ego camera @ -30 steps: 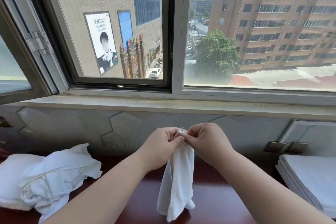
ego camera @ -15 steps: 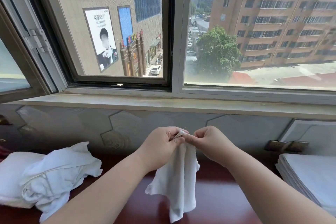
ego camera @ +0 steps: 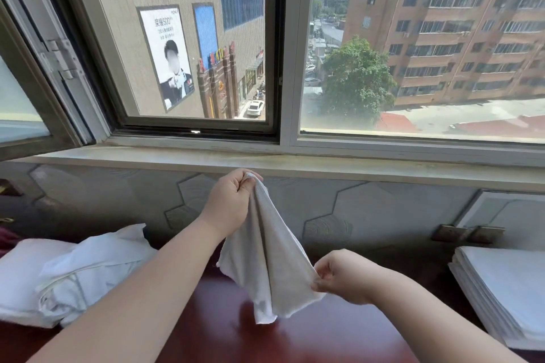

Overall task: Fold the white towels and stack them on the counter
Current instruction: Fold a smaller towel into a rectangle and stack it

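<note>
A small white towel [ego camera: 267, 256] hangs in the air above the dark red counter [ego camera: 309, 339], stretched at a slant between my hands. My left hand [ego camera: 233, 203] grips its top corner, raised in front of the grey wall under the window sill. Lower and to the right, my right hand [ego camera: 343, 277] pinches another corner of it. The towel's loose bottom end dangles just above the counter. A heap of unfolded white towels [ego camera: 67, 277] lies at the left. A neat stack of folded white towels [ego camera: 507, 289] sits at the right edge.
A grey patterned wall panel [ego camera: 368, 209] rises behind the counter up to the window sill [ego camera: 295, 163]. A metal bracket [ego camera: 469, 234] is fixed to the wall near the folded stack. A dark red object [ego camera: 7, 240] shows at the far left.
My hands were together at the towel's top. Now my left hand has risen with one corner and my right hand has slid down and right to another corner, spreading the towel.
</note>
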`<state>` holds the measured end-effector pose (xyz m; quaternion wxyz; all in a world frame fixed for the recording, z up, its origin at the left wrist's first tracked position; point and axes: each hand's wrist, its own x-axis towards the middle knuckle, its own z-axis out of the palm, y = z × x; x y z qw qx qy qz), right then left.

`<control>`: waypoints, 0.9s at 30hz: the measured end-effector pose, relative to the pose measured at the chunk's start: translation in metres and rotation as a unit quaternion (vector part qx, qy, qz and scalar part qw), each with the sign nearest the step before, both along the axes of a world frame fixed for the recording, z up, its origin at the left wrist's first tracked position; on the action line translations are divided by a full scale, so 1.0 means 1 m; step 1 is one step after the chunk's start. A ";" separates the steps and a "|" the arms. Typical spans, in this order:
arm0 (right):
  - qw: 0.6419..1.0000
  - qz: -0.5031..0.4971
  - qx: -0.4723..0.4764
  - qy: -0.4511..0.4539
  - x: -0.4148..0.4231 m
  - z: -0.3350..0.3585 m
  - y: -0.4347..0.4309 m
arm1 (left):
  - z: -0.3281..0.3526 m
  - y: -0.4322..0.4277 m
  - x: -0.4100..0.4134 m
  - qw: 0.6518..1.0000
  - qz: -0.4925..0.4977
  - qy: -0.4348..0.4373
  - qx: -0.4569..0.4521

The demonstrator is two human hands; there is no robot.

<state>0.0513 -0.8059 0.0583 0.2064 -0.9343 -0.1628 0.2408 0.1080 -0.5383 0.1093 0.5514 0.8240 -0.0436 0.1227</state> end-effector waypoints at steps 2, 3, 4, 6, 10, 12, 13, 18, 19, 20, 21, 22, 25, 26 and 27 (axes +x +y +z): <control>0.999 0.000 -0.048 -0.023 -0.001 -0.012 -0.001 | -0.008 0.009 0.009 1.000 0.019 0.013 -0.014; 0.998 -0.006 -0.062 -0.032 -0.001 -0.017 -0.003 | -0.013 0.012 0.013 0.999 0.025 0.026 -0.015; 0.996 -0.011 -0.072 -0.042 0.000 -0.022 -0.004 | -0.018 0.016 0.017 0.999 0.027 0.038 -0.014; 0.992 -0.009 -0.099 -0.081 0.000 -0.033 -0.004 | -0.029 0.022 0.021 0.998 0.033 0.053 -0.018; 0.976 -0.030 -0.144 -0.163 0.001 -0.045 -0.011 | -0.044 0.037 0.023 0.992 0.084 0.062 -0.071; 0.971 -0.069 -0.115 -0.198 0.003 -0.045 -0.015 | -0.050 0.043 0.025 0.989 0.088 0.075 -0.095; 0.969 -0.106 -0.071 -0.211 0.004 -0.045 -0.017 | -0.053 0.045 0.026 0.987 0.084 0.084 -0.108; 0.938 -0.247 0.177 -0.164 0.013 -0.041 -0.021 | -0.060 0.050 0.031 0.982 0.069 0.107 -0.143; 0.940 -0.238 0.195 -0.146 0.012 -0.040 -0.021 | -0.062 0.052 0.032 0.982 0.073 0.106 -0.137; 0.945 -0.220 0.199 -0.138 0.012 -0.039 -0.021 | -0.063 0.054 0.033 0.983 0.080 0.104 -0.127; 0.951 -0.203 0.188 -0.138 0.012 -0.038 -0.022 | -0.064 0.056 0.034 0.984 0.087 0.101 -0.116; 0.958 -0.189 0.167 -0.136 0.012 -0.038 -0.023 | -0.064 0.058 0.034 0.985 0.092 0.099 -0.107; 0.972 -0.174 0.083 -0.132 0.013 -0.036 -0.021 | -0.067 0.059 0.036 0.984 0.092 0.097 -0.114; 0.971 -0.180 0.055 -0.149 0.013 -0.035 -0.020 | -0.068 0.059 0.036 0.984 0.088 0.098 -0.123; 0.966 -0.195 0.034 -0.168 0.013 -0.035 -0.018 | -0.069 0.057 0.036 0.983 0.081 0.099 -0.131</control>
